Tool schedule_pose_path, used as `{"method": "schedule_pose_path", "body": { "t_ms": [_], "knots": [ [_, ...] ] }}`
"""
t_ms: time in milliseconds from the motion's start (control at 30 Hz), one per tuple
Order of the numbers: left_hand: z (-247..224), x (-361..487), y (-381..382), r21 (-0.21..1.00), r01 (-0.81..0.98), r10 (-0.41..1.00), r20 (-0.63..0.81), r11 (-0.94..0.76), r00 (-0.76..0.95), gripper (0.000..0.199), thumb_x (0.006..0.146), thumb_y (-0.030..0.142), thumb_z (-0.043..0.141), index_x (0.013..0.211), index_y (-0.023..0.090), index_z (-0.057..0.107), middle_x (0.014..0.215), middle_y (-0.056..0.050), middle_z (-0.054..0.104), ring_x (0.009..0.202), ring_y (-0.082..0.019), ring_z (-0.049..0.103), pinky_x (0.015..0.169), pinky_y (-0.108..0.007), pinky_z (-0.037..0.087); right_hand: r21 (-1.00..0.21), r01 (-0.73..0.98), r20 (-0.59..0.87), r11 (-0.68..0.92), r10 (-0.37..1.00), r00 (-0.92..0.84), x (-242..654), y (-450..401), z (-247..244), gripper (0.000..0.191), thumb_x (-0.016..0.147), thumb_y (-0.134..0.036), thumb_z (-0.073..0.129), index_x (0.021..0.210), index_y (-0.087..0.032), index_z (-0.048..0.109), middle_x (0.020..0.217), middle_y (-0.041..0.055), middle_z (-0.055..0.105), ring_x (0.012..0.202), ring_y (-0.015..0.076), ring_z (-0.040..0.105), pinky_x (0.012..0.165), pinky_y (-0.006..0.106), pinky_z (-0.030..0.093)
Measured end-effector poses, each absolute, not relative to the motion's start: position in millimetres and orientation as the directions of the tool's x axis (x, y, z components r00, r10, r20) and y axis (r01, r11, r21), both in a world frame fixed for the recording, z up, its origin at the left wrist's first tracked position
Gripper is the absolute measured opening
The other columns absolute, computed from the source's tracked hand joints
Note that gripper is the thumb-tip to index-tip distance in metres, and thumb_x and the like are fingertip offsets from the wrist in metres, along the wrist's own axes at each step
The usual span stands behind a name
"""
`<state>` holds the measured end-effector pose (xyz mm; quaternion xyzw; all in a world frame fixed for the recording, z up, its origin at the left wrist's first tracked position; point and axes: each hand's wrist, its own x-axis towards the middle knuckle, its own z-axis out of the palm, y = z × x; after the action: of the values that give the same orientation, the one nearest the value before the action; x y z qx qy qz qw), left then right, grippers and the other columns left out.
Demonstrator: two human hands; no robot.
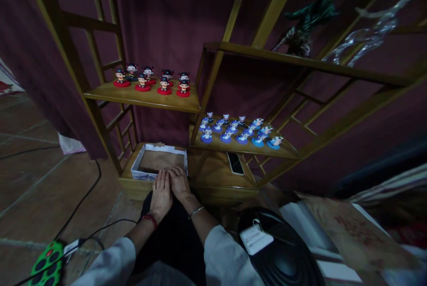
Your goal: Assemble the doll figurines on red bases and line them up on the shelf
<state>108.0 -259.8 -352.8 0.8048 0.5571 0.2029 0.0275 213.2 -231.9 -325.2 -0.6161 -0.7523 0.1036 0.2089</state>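
Note:
My left hand [162, 193] and my right hand [179, 183] lie side by side over my dark-clad knees, fingers stretched out and touching each other. Neither holds anything. Their fingertips overlap the front edge of a shallow open cardboard box [143, 174] with a white rim and a brown bottom; whether they touch it I cannot tell. This box stands on the lowest wooden shelf [208, 168]. Above it, several small black-haired figurines on red bases [163, 86] stand on the left shelf [143, 98]. Several figurines on purple and blue bases [242, 137] fill the middle shelf to the right.
A phone [235, 163] lies on the low shelf. Higher up are a green ornament [308, 21] and a clear deer-like figure [370, 37]. A black rounded object [283, 250] and cardboard [360, 228] are at the right. A green power strip [48, 263] and cables lie on the tiled floor.

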Motion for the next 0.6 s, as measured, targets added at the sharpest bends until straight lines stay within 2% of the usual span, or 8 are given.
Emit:
{"method": "schedule_pose_path", "body": {
  "t_ms": [167,300,467,600],
  "knots": [
    [-348.2,109.8,-264.7,0.197,0.861,0.862,0.314,-0.469,0.398,0.052,0.076,0.003,0.036,0.127,0.002,0.046,0.141,-0.02,0.038,0.136,-0.029,0.024,0.108,-0.046,0.026,-0.466,0.845,0.391,0.262,0.918,-0.068,228.8,-250.8,-323.4,0.035,0.089,-0.012,0.038,0.115,-0.017,0.06,0.119,0.0087,0.06,0.12,0.0183,0.043,0.105,0.036,0.035],
    [-339.3,114.5,-271.9,0.173,0.833,0.833,0.303,-0.526,0.463,0.046,0.078,0.002,0.034,0.119,0.005,0.054,0.139,-0.018,0.043,0.135,-0.027,0.027,0.108,-0.043,0.031,-0.516,0.818,0.449,0.253,0.893,0.008,239.8,-266.2,-324.6,0.038,0.087,-0.009,0.036,0.113,-0.017,0.061,0.115,0.0092,0.061,0.117,0.0194,0.047,0.103,0.04,0.038],
    [-345.3,125.0,-279.3,0.209,0.794,0.81,0.304,-0.571,0.502,0.04,0.078,0.003,0.035,0.108,0.005,0.061,0.133,-0.018,0.05,0.131,-0.027,0.034,0.106,-0.04,0.036,-0.588,0.79,0.497,0.175,0.849,0.181,254.5,-279.6,-343.2,0.04,0.082,-0.006,0.036,0.111,-0.017,0.062,0.113,0.0095,0.062,0.114,0.0194,0.049,0.101,0.039,0.04],
    [-357.3,140.0,-283.8,0.279,0.704,0.747,0.391,-0.653,0.538,0.04,0.078,0.003,0.036,0.108,0.007,0.062,0.129,-0.016,0.054,0.13,-0.026,0.036,0.104,-0.041,0.04,-0.634,0.773,0.509,0.036,0.772,0.381,281.8,-288.3,-364.5,0.044,0.075,-0.001,0.037,0.105,-0.016,0.064,0.107,0.009,0.064,0.105,0.02,0.054,0.094,0.038,0.044]
  ]
}}
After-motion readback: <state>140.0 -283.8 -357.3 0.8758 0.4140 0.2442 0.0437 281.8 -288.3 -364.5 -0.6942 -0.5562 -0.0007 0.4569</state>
